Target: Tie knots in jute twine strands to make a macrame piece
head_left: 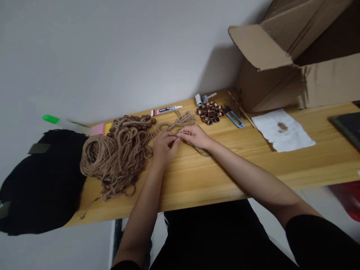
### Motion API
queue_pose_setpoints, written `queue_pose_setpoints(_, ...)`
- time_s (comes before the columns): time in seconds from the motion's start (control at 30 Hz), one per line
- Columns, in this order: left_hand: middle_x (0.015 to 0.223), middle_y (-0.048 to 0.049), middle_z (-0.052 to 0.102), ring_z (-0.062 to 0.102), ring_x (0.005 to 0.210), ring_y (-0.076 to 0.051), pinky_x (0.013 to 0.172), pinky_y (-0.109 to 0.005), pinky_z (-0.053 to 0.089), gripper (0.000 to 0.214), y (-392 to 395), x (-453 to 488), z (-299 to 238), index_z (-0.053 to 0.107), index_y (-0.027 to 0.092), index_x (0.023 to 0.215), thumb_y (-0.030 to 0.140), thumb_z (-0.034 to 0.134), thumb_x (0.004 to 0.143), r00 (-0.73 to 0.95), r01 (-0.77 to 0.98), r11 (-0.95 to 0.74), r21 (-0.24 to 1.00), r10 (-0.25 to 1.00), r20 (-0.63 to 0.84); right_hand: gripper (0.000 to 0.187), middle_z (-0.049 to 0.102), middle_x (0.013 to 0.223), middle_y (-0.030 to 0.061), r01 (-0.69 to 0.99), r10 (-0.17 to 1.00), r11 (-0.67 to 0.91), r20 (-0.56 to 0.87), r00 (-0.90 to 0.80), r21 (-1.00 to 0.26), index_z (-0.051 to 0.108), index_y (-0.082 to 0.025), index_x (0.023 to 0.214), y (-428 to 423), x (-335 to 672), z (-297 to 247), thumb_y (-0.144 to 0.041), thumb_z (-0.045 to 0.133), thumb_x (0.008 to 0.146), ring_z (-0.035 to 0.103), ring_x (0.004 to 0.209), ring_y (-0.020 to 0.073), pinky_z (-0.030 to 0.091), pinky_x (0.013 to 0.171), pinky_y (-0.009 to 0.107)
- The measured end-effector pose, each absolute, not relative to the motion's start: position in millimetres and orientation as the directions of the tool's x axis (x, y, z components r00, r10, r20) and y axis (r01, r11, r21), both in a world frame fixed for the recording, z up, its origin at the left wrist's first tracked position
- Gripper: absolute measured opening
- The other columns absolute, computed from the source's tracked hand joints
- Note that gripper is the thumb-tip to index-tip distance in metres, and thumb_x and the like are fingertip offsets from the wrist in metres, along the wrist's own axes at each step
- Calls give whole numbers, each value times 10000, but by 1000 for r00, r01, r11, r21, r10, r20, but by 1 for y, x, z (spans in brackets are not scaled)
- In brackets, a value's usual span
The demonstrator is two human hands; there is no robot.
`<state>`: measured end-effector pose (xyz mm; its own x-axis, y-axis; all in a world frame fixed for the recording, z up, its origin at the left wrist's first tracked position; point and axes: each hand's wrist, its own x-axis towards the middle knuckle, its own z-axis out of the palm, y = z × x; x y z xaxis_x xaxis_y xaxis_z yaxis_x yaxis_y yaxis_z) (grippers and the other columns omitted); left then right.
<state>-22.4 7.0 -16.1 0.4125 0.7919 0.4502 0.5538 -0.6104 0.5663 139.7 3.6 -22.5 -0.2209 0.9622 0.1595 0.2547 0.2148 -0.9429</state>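
Pinching the jute cord [182, 120] between the closed fingertips of the left hand [164, 147] and the right hand [196, 136], at the back of the counter [225, 176], just beside the cord pile [112, 157]. Probably best: holding the strands tight, gripping close together, and staying apart from the pile.

Long table [253, 168] of pale wood. Bears at the left end a black cloth bundle [42, 183], partly over the edge. Just beside it, a big heap of jute twine [112, 157], touching knotted cords with brown beads [132, 123]. Along the back edge: pink and yellow pads [99, 129], a glue tube [165, 110], a looped cord [176, 123] with frayed ends, a pile of brown bead caps [210, 111], blue snips [234, 118]. Further right, a white tissue [282, 131] with brown crumbs and an open cardboard box [295, 71].
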Motion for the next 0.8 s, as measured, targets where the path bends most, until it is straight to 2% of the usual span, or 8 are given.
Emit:
queue_pose_setpoints(0.37,787,-43,632,544,797,-177,747,-318,433,177,9,-23,-19,608,177,701,215,491,829,544,591,-637,495,767,340,221,641,677,24,274,957,260,210,-198,-926,666,-114,733,4,138,-27,-282,534,789,559,658,115,396,618,212)
queue_pose_setpoints(0.6,853,-56,615,541,850,-182,782,-337,442,177,10,-25,-22,639,171,733,219,499,829,547,575,-686,445,727,415,189,679,729,30,335,957,281,236,-168,-900,680,-135,758,4,137,-29,-263,544,790,582,685,130,411,649,222)
queue_pose_setpoints(0.8,998,-59,602,541,941,-184,837,-355,443,176,12,-24,-25,662,177,719,227,524,815,549,547,-690,474,723,420,185,670,698,30,358,956,289,248,-156,-888,667,-119,765,3,135,-31,-258,547,787,569,653,126,397,628,216)
